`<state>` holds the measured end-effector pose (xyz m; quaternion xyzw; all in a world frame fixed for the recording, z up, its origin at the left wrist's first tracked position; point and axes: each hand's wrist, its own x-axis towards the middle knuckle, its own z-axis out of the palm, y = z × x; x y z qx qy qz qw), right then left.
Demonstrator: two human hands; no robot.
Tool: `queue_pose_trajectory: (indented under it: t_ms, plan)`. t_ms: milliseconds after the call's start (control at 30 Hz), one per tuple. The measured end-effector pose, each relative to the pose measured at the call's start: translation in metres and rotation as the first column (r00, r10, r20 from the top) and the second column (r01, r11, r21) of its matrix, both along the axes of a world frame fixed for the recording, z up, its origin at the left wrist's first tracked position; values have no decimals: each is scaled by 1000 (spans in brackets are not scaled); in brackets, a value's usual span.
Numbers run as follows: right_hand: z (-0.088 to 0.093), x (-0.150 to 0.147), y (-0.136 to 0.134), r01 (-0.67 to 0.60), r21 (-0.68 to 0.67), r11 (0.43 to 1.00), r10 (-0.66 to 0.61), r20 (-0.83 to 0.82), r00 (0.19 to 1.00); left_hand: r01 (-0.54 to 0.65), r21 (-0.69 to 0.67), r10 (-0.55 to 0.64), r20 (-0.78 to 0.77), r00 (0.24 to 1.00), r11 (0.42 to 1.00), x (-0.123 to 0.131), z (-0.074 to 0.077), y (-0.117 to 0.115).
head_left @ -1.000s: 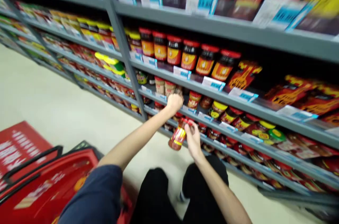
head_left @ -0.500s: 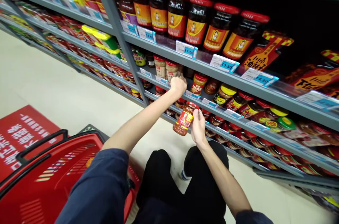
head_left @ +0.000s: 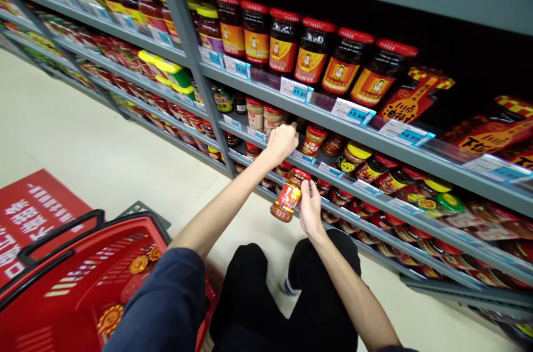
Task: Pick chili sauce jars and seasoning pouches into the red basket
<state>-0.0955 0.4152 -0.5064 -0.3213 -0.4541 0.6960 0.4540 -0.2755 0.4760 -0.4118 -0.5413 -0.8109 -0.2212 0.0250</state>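
Note:
My right hand (head_left: pixel 310 209) grips a glass jar of reddish-brown sauce (head_left: pixel 286 196) with a red lid and a red-and-yellow label. The jar is tilted and held in front of the lower shelves. My left hand (head_left: pixel 283 142) reaches into the middle shelf, its back toward me and its fingers mostly hidden. It is between a pale jar with a red lid (head_left: pixel 272 119) on its left and a red-lidded sauce jar (head_left: pixel 313 140) on its right. Whether it touches or holds anything in there is not visible.
A red shopping basket (head_left: pixel 79 263) with several orange-topped items stands at lower left, beside a red floor sign (head_left: pixel 37 207). Dark jars with red lids (head_left: pixel 310 52) line the upper shelf (head_left: pixel 258 83). A grey upright post (head_left: pixel 187 41) divides the shelving.
The view has shifted, so the shelves sit slightly lower and more of the basket's inside shows. My right hand still holds the jar; my left hand stays at the same shelf spot.

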Motion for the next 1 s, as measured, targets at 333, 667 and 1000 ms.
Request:
queue_pose_trajectory:
  t_ms: [333, 667, 1000]
  plan:
    - [-2, 0, 2, 23, -29, 999, -23, -7, 1000, 57, 463, -277, 424, 862, 885, 35, -8, 10]
    - [-2, 3, 3, -2, -28, 1000, 2, -12, 1000, 33, 409, -173, 311, 935, 912, 29, -5, 3]
    - [-4, 5, 5, -3, -25, 1000, 2, -17, 1000, -50, 384, -6, 141, 990, 922, 5, -8, -3]
